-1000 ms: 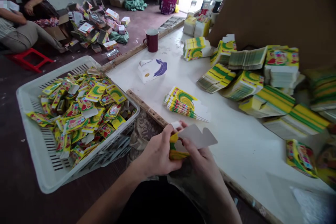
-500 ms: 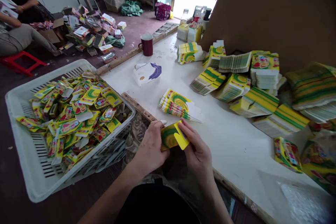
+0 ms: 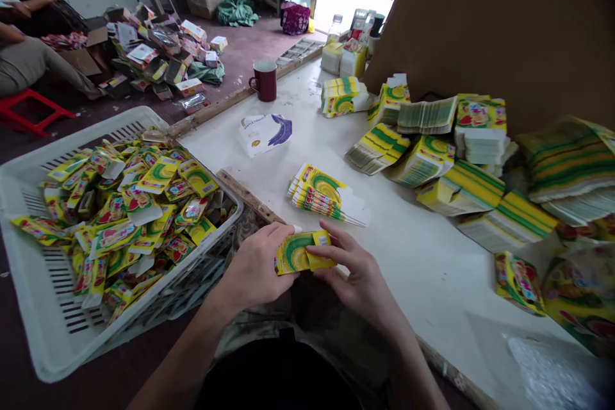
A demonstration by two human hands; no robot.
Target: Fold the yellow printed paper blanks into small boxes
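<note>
A small yellow-and-green printed carton (image 3: 295, 252) is held between my two hands over the table's front edge. My left hand (image 3: 257, 262) is closed round its left end, with something white on one fingertip. At the right end, my right hand (image 3: 353, 272) has its fingers and thumb on a folded yellow flap. Just beyond my hands, a fanned stack of flat cartons (image 3: 319, 192) lies on the white table (image 3: 408, 269). To my left, a white plastic basket (image 3: 36, 339) holds many similar small cartons (image 3: 158, 176).
Bundles of flat cartons (image 3: 427, 115) lie along the table's right side by a brown board (image 3: 504, 19). A maroon mug (image 3: 266, 82) and a white glove box (image 3: 264, 134) stand farther back. A seated person (image 3: 29, 51) is at the far left beside heaped boxes (image 3: 163, 45).
The yellow flap at the carton's right end has been folded down against it. The carton lies flatter, and my right hand's fingers have spread over that end. The view has shifted slightly.
</note>
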